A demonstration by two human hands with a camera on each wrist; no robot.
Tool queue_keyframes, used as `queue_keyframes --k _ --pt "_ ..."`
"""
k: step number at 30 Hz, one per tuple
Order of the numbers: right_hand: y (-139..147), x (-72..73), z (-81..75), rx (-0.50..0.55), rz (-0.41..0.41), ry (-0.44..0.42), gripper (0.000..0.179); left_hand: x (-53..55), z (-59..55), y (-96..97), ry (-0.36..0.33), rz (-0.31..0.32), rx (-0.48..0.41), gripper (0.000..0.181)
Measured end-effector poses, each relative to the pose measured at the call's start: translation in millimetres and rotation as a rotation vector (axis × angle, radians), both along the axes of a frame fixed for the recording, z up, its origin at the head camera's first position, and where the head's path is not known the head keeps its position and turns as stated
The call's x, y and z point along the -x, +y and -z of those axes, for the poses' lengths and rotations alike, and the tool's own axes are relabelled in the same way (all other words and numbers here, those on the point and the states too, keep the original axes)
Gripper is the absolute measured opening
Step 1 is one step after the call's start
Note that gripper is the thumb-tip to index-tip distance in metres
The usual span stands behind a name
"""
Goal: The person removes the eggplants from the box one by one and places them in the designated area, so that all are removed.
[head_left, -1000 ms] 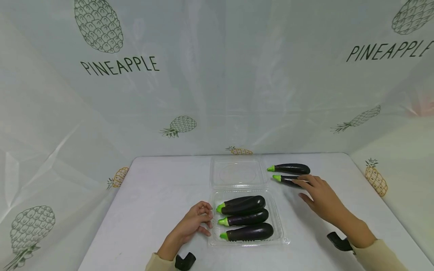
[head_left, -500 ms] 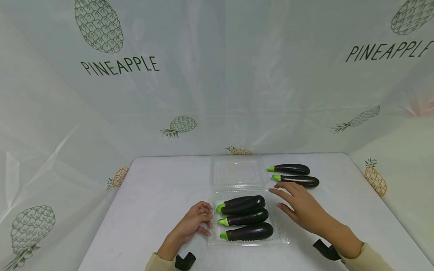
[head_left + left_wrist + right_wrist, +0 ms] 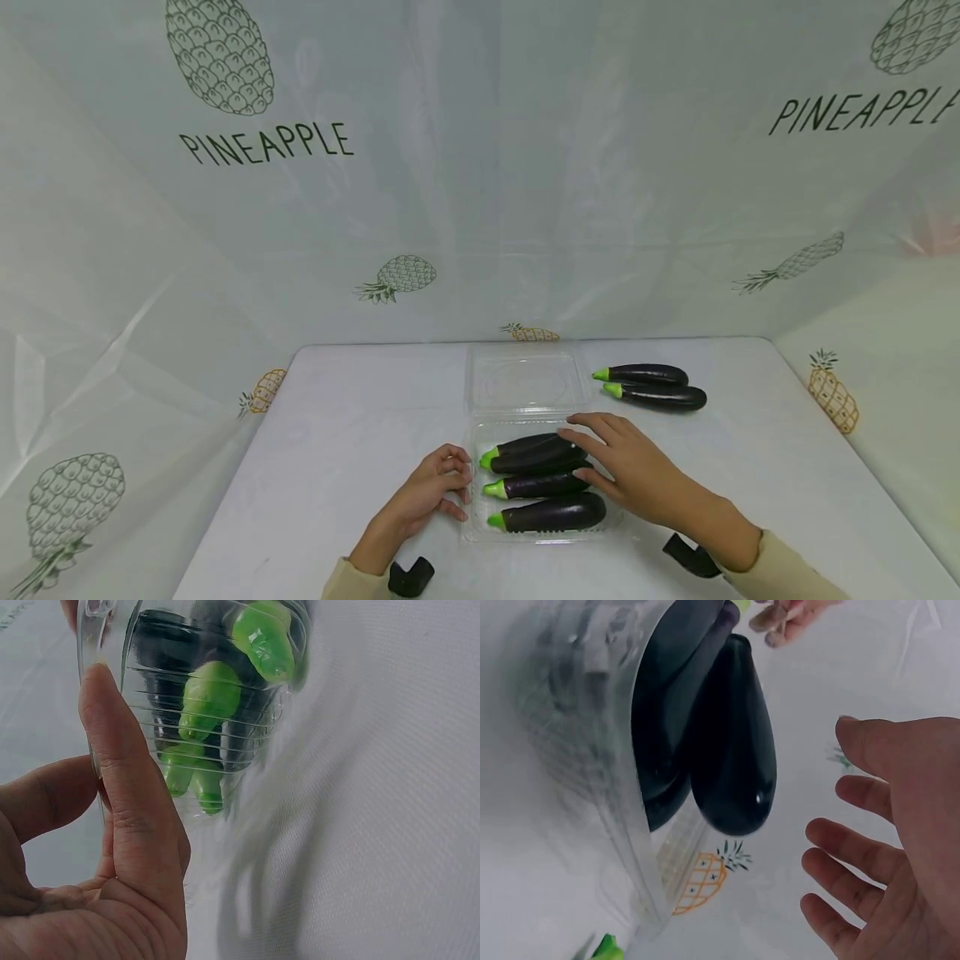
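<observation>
While a pale worktop (image 3: pixel 360 417) spread before a pineapple-printed sheet (image 3: pixel 495 192), the right hand (image 3: pixel 637 471), fingers splayed and holding nothing, hovered above the right ends of aubergines (image 3: pixel 555 512) in a clear container (image 3: pixel 540 539) at lower centre. The left hand (image 3: pixel 431 492) touched its left rim, pinching or not I could not tell. Fingers partly hid the upper aubergines; both sleeves (image 3: pixel 787 571) were cut off.

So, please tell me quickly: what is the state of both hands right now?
Left hand: touching the plastic container; whether it grips cannot be told.
Right hand: open, holding nothing.
</observation>
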State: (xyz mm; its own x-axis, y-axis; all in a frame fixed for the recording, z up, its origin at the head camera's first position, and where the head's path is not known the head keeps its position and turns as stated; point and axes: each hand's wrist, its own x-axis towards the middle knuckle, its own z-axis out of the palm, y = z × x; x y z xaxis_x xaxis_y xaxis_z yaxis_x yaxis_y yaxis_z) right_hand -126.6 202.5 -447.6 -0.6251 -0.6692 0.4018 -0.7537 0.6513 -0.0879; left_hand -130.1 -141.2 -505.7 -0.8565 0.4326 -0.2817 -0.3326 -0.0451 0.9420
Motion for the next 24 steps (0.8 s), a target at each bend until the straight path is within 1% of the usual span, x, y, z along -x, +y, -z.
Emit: queue_keyframes --k 4,7,11,15,24 --pt "-5.4 1.6 2.5 -0.003 -0.033 0.020 0.066 0.0 0.0 0.5 0.000 -0.001 0.002 0.027" --pt "-9.0 2.4 4.2 -0.011 -0.041 0.023 0.065 0.3 0.1 0.5 -0.001 -0.004 0.004 0.027" --pt "-13.0 3.2 7.7 -0.047 -0.033 0.007 0.064 0.2 -0.3 0.5 -0.002 -0.008 0.005 0.026" --pt "-15.7 4.6 11.6 -0.077 -0.035 0.010 0.062 0.3 0.1 0.5 -0.003 -0.010 0.005 0.026" --pt "-17.3 8.0 17.0 -0.084 -0.040 0.047 0.056 0.6 2.1 0.2 -0.002 -0.010 -0.007 0.027"
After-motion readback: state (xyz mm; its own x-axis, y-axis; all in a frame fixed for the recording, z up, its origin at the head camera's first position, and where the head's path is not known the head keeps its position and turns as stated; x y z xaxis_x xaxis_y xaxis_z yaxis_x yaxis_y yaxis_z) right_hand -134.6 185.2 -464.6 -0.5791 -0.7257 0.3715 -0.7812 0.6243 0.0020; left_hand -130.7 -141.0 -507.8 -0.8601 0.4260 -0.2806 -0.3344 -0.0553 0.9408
